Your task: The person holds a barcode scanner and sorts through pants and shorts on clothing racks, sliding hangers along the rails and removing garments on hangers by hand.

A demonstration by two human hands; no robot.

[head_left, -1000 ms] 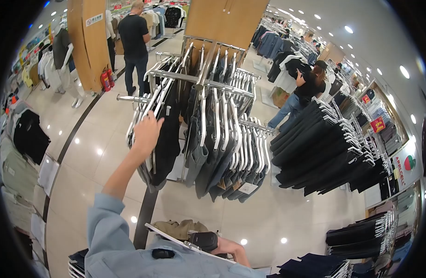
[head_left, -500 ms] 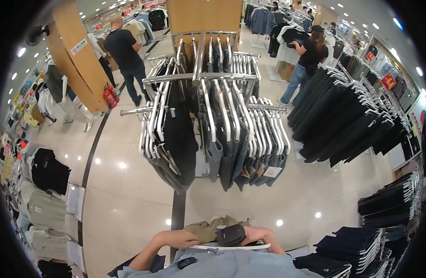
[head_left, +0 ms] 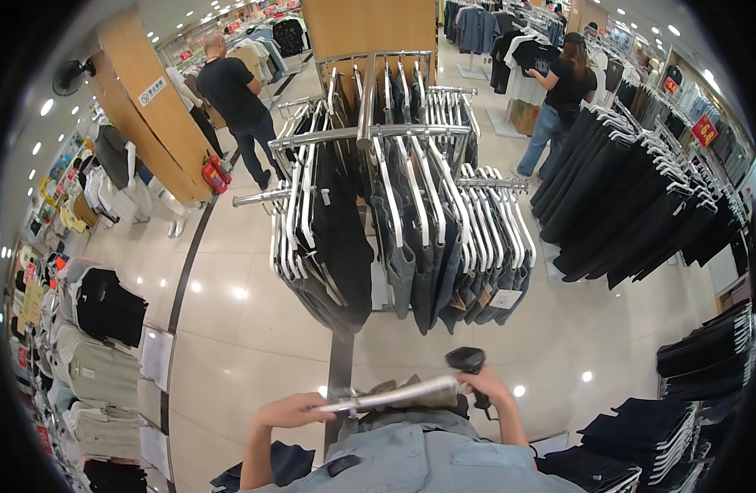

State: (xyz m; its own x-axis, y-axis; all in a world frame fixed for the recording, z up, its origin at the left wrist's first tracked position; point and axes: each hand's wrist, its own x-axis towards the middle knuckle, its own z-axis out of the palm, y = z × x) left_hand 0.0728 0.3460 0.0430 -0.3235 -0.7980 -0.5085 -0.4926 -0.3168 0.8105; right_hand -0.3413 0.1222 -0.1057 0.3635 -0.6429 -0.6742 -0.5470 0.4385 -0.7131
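Note:
My left hand is closed on the left end of a white clothes hanger, which slants up to the right and is blurred. Khaki trousers hang from it, close to my shirt front. In my right hand is a black handheld barcode scanner, its head above the fingers and its handle below. The hanger's right end meets the fingers of this hand; whether they grip it too, I cannot tell.
Ahead stands a metal rack of trousers on white hangers. More dark trousers hang at the right. Folded shirts lie along the left. Two people stand farther off, and a fire extinguisher is by the pillar.
The hanger has risen and tilted, its right end up. My right hand has moved up and right with the scanner, off the trousers. The view has shifted slightly.

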